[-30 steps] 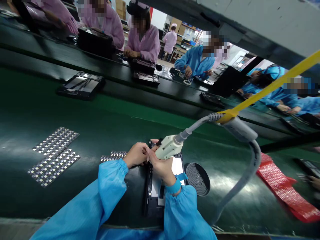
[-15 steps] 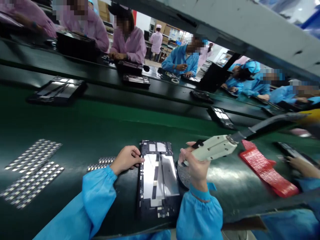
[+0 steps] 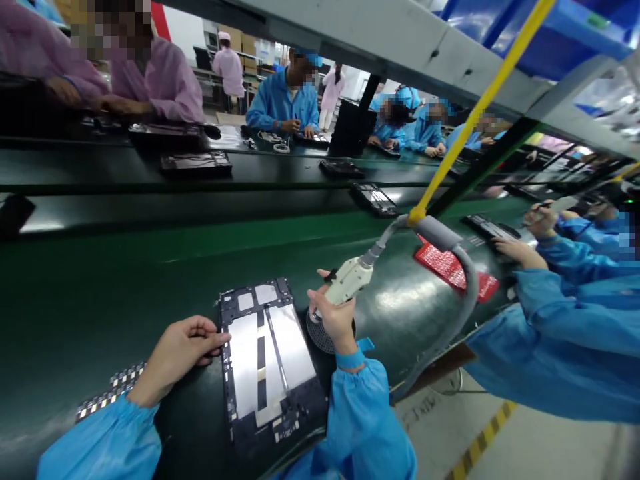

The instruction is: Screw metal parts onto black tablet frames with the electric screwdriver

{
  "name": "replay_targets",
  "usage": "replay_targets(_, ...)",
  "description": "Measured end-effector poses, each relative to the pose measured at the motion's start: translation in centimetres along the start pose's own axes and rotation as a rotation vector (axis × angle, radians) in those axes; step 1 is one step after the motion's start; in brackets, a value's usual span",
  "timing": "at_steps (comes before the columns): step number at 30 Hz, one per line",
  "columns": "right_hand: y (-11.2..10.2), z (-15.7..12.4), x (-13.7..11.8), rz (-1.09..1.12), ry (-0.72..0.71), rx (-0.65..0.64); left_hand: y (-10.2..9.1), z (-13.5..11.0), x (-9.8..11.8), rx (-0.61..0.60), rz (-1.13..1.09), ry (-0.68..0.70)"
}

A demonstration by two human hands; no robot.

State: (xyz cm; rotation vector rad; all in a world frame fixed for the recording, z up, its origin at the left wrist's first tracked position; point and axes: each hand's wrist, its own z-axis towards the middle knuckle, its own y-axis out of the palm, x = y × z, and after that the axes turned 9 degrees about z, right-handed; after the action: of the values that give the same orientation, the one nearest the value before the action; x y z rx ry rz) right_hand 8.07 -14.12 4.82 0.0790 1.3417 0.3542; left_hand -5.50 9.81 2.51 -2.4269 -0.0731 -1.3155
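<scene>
Compared with one second ago, the right hand (image 3: 340,323) has carried the pale corded driver (image 3: 349,280) off the uncovered tablet-like device (image 3: 270,373) to the round dish (image 3: 323,339) just beside it. The left hand (image 3: 177,350) has drawn apart from the right, and the view has swung so that more of the co-worker's sleeve (image 3: 550,333) shows at the right.

The device lies flat on the dark green table (image 3: 125,287) between the two hands, silver panels facing up. The right hand is wrapped around the driver, whose lower end points down over the dish; whether the bit touches anything there is too small to tell. The left hand has its fingers curled and its thumb at the device's left edge; I cannot tell whether it pinches anything. Strips of small pieces (image 3: 113,393) lie by the left wrist, while red bubble wrap (image 3: 440,267) lies beyond the driver.

The step in hand looks like fetching a small fastener from the dish with the bit. From here, the next move calls for a steady lift and a near-upright bit over the device, with the left hand keeping the frame from sliding.
</scene>
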Motion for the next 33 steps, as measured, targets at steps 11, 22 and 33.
replay_targets(11,0.4,-0.1,0.7,-0.016,0.026,-0.029,-0.3,-0.2,-0.1,-0.01,-0.008,-0.026)
replay_targets(22,1.6,0.2,-1.8,-0.002,-0.036,-0.024,0.2,0.1,-1.1,0.003,-0.003,0.097)
replay_targets(33,12.3,-1.5,-3.3,0.212,0.031,-0.331,2.4,-1.5,-1.5,0.381,0.218,0.873)
